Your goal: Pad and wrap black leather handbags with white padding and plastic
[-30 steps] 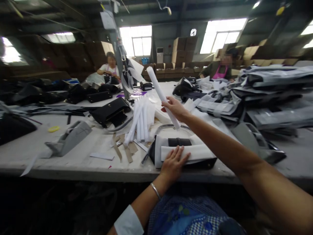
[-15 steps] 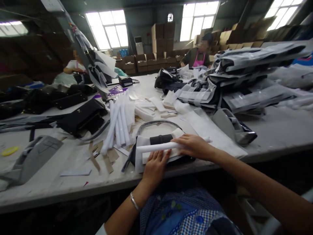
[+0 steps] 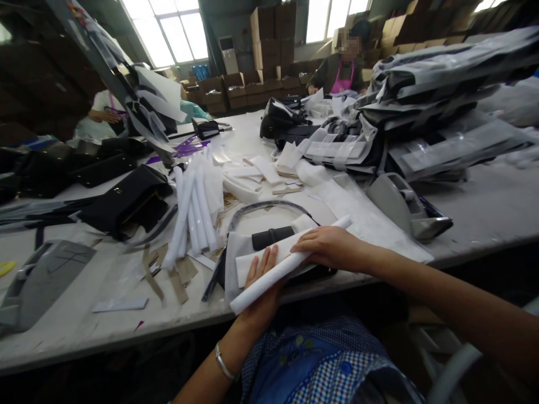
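Note:
My right hand point(image 3: 330, 248) grips a white foam tube point(image 3: 263, 285) near its middle and holds it slanted, the near end low on the left. Beneath the tube, my left hand point(image 3: 260, 311) lies with fingers stretched out over a white padding sheet point(image 3: 246, 266). That sheet rests on a dark handbag point(image 3: 273, 238) lying at the table's front edge. The bag's curved strap point(image 3: 269, 206) arches behind it, seemingly covered in clear wrap. Part of the bag is hidden by the padding and my hands.
More white tubes point(image 3: 197, 219) lie left of the bag. A black bag point(image 3: 126, 196) and a grey tape dispenser point(image 3: 46, 280) are farther left. Another dispenser point(image 3: 400, 207) and stacked wrapped bags point(image 3: 446, 101) stand right. A co-worker point(image 3: 343, 73) is across the table.
The foam tube has swung from lying nearly level across the padding to a slant, its left end now nearer me and over my left hand. My view has shifted slightly.

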`<state>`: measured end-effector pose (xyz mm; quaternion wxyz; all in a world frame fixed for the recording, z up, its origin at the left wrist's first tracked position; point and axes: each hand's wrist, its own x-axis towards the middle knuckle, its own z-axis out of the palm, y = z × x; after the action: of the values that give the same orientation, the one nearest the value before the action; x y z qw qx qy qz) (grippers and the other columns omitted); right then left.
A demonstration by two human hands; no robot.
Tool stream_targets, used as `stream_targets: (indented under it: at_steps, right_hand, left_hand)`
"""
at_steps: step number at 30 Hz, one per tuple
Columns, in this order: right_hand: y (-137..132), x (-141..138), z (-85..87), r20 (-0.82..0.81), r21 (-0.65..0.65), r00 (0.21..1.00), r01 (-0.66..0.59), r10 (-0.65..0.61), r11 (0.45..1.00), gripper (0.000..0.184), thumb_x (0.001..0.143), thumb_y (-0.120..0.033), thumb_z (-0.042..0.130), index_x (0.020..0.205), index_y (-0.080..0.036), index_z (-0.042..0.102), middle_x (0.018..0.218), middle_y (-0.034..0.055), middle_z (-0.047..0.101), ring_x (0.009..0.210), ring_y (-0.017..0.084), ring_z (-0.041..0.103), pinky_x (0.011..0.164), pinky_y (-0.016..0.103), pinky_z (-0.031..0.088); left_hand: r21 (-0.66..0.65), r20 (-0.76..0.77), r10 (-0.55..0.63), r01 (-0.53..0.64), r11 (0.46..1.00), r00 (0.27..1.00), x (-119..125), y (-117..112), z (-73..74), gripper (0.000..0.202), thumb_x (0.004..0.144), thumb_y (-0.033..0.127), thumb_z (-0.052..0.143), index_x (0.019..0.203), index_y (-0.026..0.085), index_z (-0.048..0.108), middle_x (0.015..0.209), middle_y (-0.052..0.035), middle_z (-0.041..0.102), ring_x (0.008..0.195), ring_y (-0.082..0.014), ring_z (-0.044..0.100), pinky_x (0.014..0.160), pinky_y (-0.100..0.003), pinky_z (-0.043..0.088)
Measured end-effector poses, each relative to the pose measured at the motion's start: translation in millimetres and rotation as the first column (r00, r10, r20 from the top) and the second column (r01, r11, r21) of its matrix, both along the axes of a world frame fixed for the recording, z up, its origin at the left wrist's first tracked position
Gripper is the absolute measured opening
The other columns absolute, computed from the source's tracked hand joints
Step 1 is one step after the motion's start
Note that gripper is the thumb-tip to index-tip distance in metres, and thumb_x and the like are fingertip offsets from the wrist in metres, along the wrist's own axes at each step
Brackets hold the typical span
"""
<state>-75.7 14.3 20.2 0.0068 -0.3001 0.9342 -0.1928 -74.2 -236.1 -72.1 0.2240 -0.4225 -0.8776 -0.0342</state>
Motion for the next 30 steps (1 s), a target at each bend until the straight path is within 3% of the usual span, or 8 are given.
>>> stream_targets:
  at_steps: [4,7,9,11,16,22,27,30]
  right_hand:
    - [4,18,-29.0,0.019,-0.053,0.997,0.077,-0.076,0.996,0.028,0.091,-0.021,0.058,0.118,-0.025,0.067,0.113,0.0066,0.073,0.104,0.024,0.068,0.093,0.037,0.052]
    - [7,30,-53.9,-0.046,-0.153,0.992,0.110,-0.118,0.982,0.029,0.095,-0.023,0.054,0.122,-0.025,0.064,0.118,0.0070,0.071,0.110,0.022,0.067,0.097,0.038,0.050]
    - [8,34,-64.7,-0.095,-0.180,0.986,0.115,-0.134,0.977,0.030,0.097,-0.025,0.052,0.124,-0.025,0.063,0.119,0.0077,0.071,0.111,0.023,0.066,0.098,0.039,0.049]
    - [8,34,-69.5,-0.125,-0.177,0.983,0.114,-0.137,0.978,0.029,0.098,-0.026,0.051,0.124,-0.023,0.063,0.118,0.0081,0.072,0.110,0.023,0.066,0.097,0.040,0.050]
    - [5,33,-64.1,-0.177,-0.116,0.977,0.102,-0.121,0.988,0.034,0.097,-0.025,0.052,0.130,-0.022,0.061,0.120,0.0084,0.070,0.110,0.023,0.064,0.096,0.042,0.051]
    - [8,51,-46.7,-0.308,-0.009,0.941,0.141,-0.137,0.990,0.058,0.090,-0.004,0.046,0.146,-0.022,0.046,0.135,0.0086,0.062,0.122,0.025,0.058,0.110,0.051,0.043]
    - [15,85,-23.7,-0.433,-0.214,0.819,0.311,-0.375,0.926,0.055,0.092,-0.003,0.046,0.140,-0.029,0.053,0.126,0.0071,0.064,0.114,0.021,0.061,0.099,0.037,0.052]
    - [8,112,-14.9,-0.380,-0.307,0.814,0.336,-0.438,0.890,0.046,0.093,-0.007,0.050,0.132,-0.028,0.060,0.119,0.0069,0.062,0.109,0.019,0.062,0.093,0.030,0.053]
  left_hand:
    - [-0.066,0.023,-0.052,0.054,0.996,0.998,2,-2,8.6,0.066,0.097,0.012,0.044,0.157,0.026,0.018,0.159,-0.0091,0.033,0.146,-0.0279,0.031,0.119,-0.051,0.034]
    - [-0.137,0.018,-0.072,0.073,0.988,0.997,3,-2,17.6,0.062,0.098,0.013,0.043,0.155,0.026,0.023,0.159,-0.0090,0.033,0.147,-0.0290,0.029,0.120,-0.059,0.029]
    - [-0.174,0.006,-0.096,0.096,0.980,0.995,2,-2,20.1,0.059,0.099,0.017,0.043,0.155,0.024,0.024,0.159,-0.0105,0.033,0.148,-0.0298,0.028,0.120,-0.064,0.024]
    - [-0.196,-0.008,-0.131,0.127,0.972,0.991,0,-2,17.7,0.058,0.099,0.018,0.043,0.154,0.019,0.025,0.158,-0.0122,0.033,0.148,-0.0298,0.027,0.121,-0.063,0.023]
    - [-0.164,-0.036,-0.120,0.113,0.980,0.992,-2,-3,-0.4,0.063,0.097,0.014,0.044,0.155,0.015,0.022,0.160,-0.0119,0.031,0.148,-0.0281,0.026,0.121,-0.046,0.032]
    - [-0.143,-0.043,-0.103,0.096,0.985,0.994,1,-3,-5.9,0.061,0.095,0.010,0.046,0.153,0.017,0.030,0.160,-0.0090,0.031,0.147,-0.0263,0.029,0.120,-0.044,0.033]
    - [-0.108,0.097,-0.091,0.101,0.989,0.991,-3,-4,-5.0,0.057,0.094,0.014,0.050,0.149,0.021,0.039,0.146,-0.0112,0.052,0.128,-0.0262,0.056,0.105,-0.042,0.050]
    - [-0.115,0.052,-0.133,0.139,0.984,0.990,-8,-4,-4.3,0.053,0.096,0.015,0.048,0.148,0.020,0.040,0.148,-0.0104,0.049,0.134,-0.0291,0.050,0.107,-0.046,0.048]
